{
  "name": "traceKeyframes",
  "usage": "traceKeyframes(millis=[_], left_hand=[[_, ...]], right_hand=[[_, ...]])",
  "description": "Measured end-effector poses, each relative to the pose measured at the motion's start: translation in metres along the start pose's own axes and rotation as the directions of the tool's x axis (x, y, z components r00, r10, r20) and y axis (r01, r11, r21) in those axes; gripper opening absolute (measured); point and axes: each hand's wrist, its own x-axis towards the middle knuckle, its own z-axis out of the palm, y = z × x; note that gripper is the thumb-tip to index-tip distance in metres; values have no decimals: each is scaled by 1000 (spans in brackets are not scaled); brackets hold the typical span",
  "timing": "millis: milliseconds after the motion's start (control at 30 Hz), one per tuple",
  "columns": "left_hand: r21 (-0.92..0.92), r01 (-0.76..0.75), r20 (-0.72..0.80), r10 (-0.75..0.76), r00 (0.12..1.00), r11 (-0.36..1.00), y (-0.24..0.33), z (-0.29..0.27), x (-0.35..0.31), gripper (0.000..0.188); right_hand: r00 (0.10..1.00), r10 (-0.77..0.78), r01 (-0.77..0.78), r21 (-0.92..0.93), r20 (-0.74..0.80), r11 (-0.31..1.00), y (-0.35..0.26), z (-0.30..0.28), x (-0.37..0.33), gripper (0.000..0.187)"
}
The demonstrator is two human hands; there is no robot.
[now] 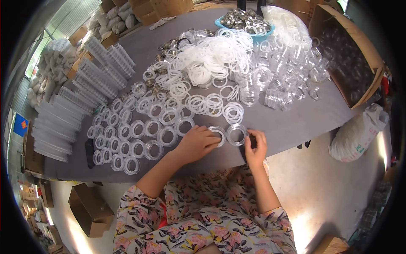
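Observation:
Two clear round plastic rings lie side by side at the table's near edge. My left hand (pixel 198 143) has its fingers curled over the edge of the left ring (pixel 222 128), partly hiding it. At the right rim of the other clear ring (pixel 236 144), my right hand (pixel 256 149) grips with thumb and bent fingers. Just beyond them lies a small stack of white flat rings (pixel 233 112). Rows of clear rings (pixel 167 136) spread to the left of my left hand, some of them stacked. Farther back rises a large heap of white rings (pixel 207 59).
Tall stacks of clear plastic parts (pixel 63 114) line the table's left side. Loose clear rings (pixel 283 72) pile at the right, beside an open cardboard box (pixel 359 55). A blue basin (pixel 258 37) holds metal-coloured rings at the back. A white sack (pixel 357 133) stands on the floor at right.

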Motion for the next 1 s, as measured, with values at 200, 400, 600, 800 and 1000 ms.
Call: traceKeyframes(millis=[200, 400, 600, 800, 1000], left_hand=[[168, 294, -96, -282, 955, 941, -50, 18, 40, 16], [344, 324, -69, -320, 945, 881, -59, 25, 52, 13], [204, 388, -188, -353, 917, 899, -48, 18, 37, 11], [-457, 330, -410, -525, 746, 826, -17, 12, 49, 13], [-738, 589, 315, -604, 732, 328, 1, 22, 60, 16]], right_hand=[[994, -69, 75, -69, 84, 995, -3, 1, 4, 27], [997, -25, 29, -61, 66, 998, 1, 0, 2, 25], [999, -15, 18, -51, 41, 999, -1, 0, 2, 23], [999, 34, -34, -26, -3, 999, 2, 0, 0, 21], [990, 117, -107, 121, -78, 987, 8, -1, -2, 22]])
